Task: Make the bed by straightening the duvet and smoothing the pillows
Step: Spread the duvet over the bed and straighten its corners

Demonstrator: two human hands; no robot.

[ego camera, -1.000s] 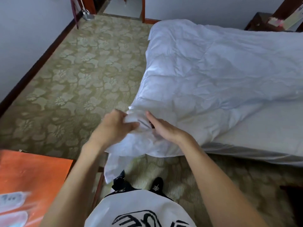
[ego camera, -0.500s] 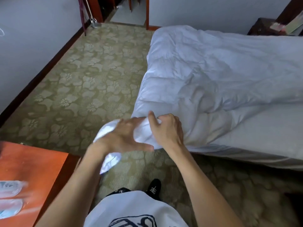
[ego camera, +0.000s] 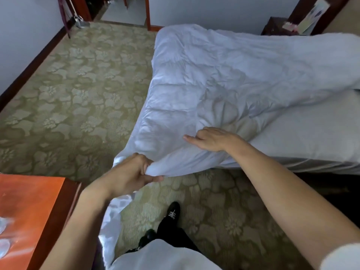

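Wrinkled white duvet point(ego camera: 224, 80) spread across the bed point(ego camera: 315, 133), bunched toward the near corner, bare mattress showing on the right, far end cut off by the frame edge. Left hand point(ego camera: 128, 174) clenched tight around the duvet's corner, loose fabric hanging below the wrist. Right hand point(ego camera: 212, 139) on the duvet near the edge, forefinger extended, other fingers curled. Orange table point(ego camera: 31, 201) at lower left, blurred clear items on it unidentifiable.

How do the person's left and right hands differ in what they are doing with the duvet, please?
The left hand is clenched around a bunched corner of the duvet, off the bed's edge; the right hand lies on top of it with a finger extended. The left is nearer the orange table. Both touch the duvet.
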